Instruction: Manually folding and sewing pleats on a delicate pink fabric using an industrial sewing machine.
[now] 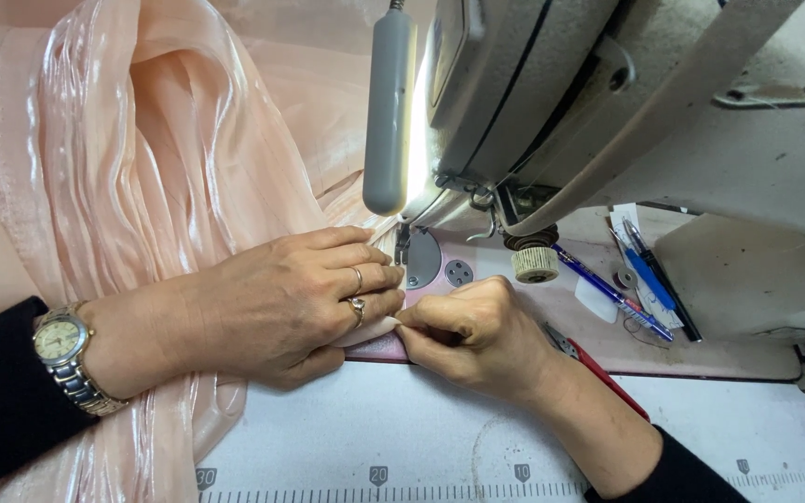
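Note:
Shiny peach fabric (pixel 151 140) is piled over the left half of the table and runs under a grey sewing machine (pixel 607 102). My left hand (pixel 281 303), with two rings and a wristwatch (pixel 67 359), lies flat on the fabric just left of the needle plate (pixel 424 258). My right hand (pixel 472 335) is curled in front of the plate, its fingertips pinching the fabric edge (pixel 379 326) where it meets my left fingers. The needle itself is hidden behind the presser area.
A grey lamp (pixel 388 107) hangs beside the machine head. Blue pens (pixel 640 279), a small thread spool (pixel 535 263) and a red-handled tool (pixel 607 377) lie on the machine bed at right. A printed ruler scale (pixel 384 484) runs along the white table's near edge.

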